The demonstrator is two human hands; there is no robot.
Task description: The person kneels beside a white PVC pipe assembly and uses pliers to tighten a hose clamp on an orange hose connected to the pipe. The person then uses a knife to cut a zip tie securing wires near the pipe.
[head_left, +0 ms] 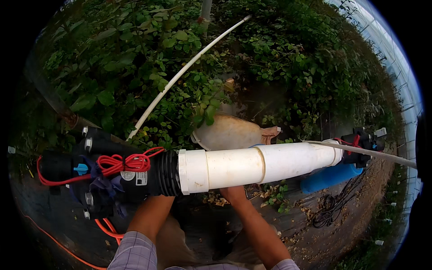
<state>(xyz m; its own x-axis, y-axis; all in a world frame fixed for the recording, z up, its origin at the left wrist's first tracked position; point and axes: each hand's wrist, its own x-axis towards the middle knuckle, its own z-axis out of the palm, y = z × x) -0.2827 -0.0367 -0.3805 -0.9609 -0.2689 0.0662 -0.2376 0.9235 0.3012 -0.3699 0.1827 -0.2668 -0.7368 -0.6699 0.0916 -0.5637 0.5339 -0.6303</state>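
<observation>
Across the view lies a thick white pipe [229, 167] with a black fitting [144, 180] at its left, carrying bolts, dark cloth, a coiled red wire [126, 164] and a small blue valve handle [81, 169]. My left forearm reaches under this fitting; the left hand itself is hidden behind it. My right hand [231, 192] is at the underside of the white pipe, its fingers out of sight. Another black fitting [353, 144] with red wire sits at the pipe's right end.
Leafy plants fill the background. A pale container [225, 130], blue cylinder [328, 180] and dark coiled cable [328, 211] lie beyond the pipe on black ground cover [49, 216]. A long white tube [180, 72], a metal post [204, 11] and orange hose [110, 229] are also visible.
</observation>
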